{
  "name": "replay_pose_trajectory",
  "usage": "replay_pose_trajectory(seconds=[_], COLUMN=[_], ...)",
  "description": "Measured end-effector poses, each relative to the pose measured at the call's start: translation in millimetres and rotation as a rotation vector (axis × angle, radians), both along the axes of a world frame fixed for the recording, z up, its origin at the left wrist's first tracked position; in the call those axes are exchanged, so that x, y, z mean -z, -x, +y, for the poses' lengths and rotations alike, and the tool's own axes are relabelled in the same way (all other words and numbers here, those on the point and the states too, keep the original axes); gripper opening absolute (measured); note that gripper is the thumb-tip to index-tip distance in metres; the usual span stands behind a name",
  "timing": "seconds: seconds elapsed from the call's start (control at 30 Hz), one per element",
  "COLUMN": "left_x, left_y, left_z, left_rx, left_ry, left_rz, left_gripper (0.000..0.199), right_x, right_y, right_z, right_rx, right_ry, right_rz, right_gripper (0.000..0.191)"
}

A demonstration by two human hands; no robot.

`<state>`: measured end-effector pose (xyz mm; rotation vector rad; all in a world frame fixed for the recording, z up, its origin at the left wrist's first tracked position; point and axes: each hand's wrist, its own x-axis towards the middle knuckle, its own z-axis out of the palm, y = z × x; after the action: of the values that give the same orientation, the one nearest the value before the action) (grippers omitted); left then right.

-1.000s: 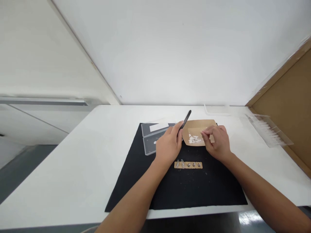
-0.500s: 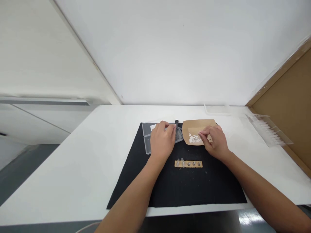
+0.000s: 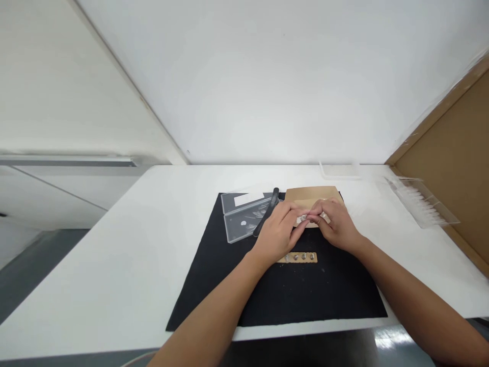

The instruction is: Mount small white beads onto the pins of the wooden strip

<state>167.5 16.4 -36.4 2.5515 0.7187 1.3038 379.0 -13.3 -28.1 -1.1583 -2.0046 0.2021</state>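
Note:
My left hand (image 3: 280,229) and my right hand (image 3: 334,224) meet fingertip to fingertip above the front of a brown paper tray (image 3: 313,193). Both are closed in a pinch, and whatever lies between the fingertips is too small to name. Small white pieces (image 3: 300,219) in the tray show partly behind the fingers. Below the hands lies a tan strip (image 3: 300,257) bearing small metal and clear parts; my left hand hides its left end. Left of my left hand rests a black curved tool (image 3: 272,204), slanting across an open clear plastic case (image 3: 239,232).
A black mat (image 3: 298,295) covers the middle of the white table (image 3: 126,275). At the right is a clear rack of white pieces (image 3: 420,204) near a brown board (image 3: 454,153). A white bracket-like piece (image 3: 340,177) sits at the back.
My left hand has moved right, from over the clear case to my right hand's fingertips. The case and black tool are more exposed, while the strip's left end is now covered.

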Motion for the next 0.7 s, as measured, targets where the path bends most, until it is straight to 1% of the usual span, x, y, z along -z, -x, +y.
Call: replay_pose_trajectory(seconds=[0.13, 0.3, 0.57, 0.63, 0.7], left_x=[0.5, -0.9, -6.6, -8.1, -9.0], left_y=[1, 2, 7, 9, 10], left_z=[2, 3, 7, 7, 7], left_rx=[0.007, 0.034, 0.086, 0.089, 0.083], left_ry=[0.064, 0.144, 0.222, 0.216, 0.156], left_rz=[-0.021, -0.042, 0.0, 0.019, 0.06], left_gripper=[0.02, 0.017, 0.018, 0.018, 0.017], right_x=[-1.6, -3.4, -10.6, -11.6, -11.6], right_y=[-1, -4, -5, -6, -7], right_z=[0, 1, 0, 0, 0], right_rx=[-0.007, -0.022, -0.065, -0.068, -0.06], right_ry=[0.021, 0.065, 0.123, 0.132, 0.144], right_rz=[0.001, 0.011, -0.001, -0.014, -0.021], right_gripper=[0.018, 0.015, 0.021, 0.021, 0.021])
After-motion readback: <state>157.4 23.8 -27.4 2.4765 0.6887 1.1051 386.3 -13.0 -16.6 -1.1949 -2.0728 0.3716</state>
